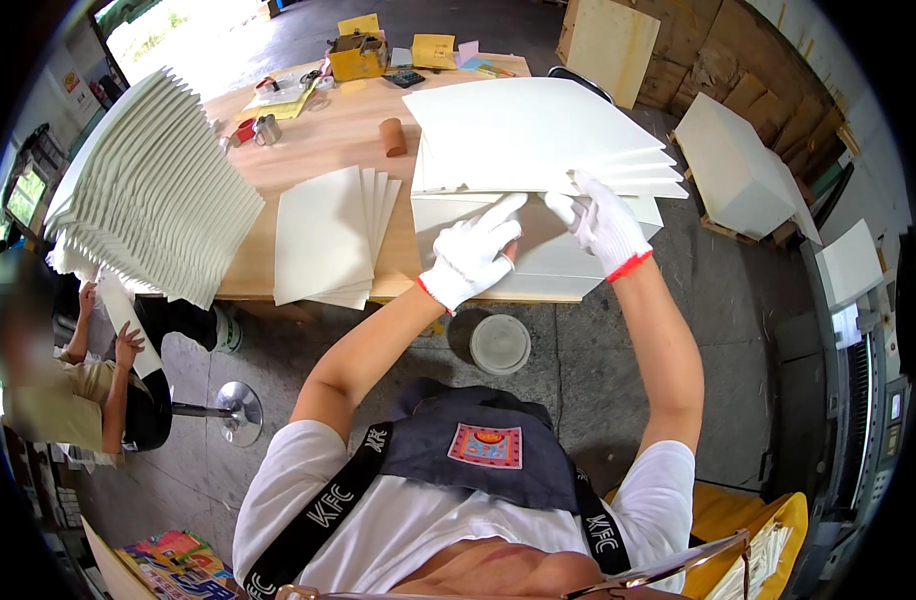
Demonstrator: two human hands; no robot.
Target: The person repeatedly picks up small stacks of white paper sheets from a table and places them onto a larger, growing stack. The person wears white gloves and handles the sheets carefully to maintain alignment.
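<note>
Both my hands wear white knit gloves with red cuffs. My left hand [475,252] lies flat with fingers spread on the lower stack of white card sheets [548,262] at the table's near edge. My right hand [604,218] pinches the near edge of a fanned bundle of white sheets [533,135] that is lifted above that stack. A second, smaller fanned pile of white sheets [328,235] rests on the wooden table [323,140] to the left of my hands.
A tall fanned stack of folded white cards [153,190] stands at the table's left end. A seated person [78,385] holds a white sheet at the lower left. A cardboard roll [393,136], yellow box [358,58], grey lid [500,343] on the floor and white boxes [738,165] lie around.
</note>
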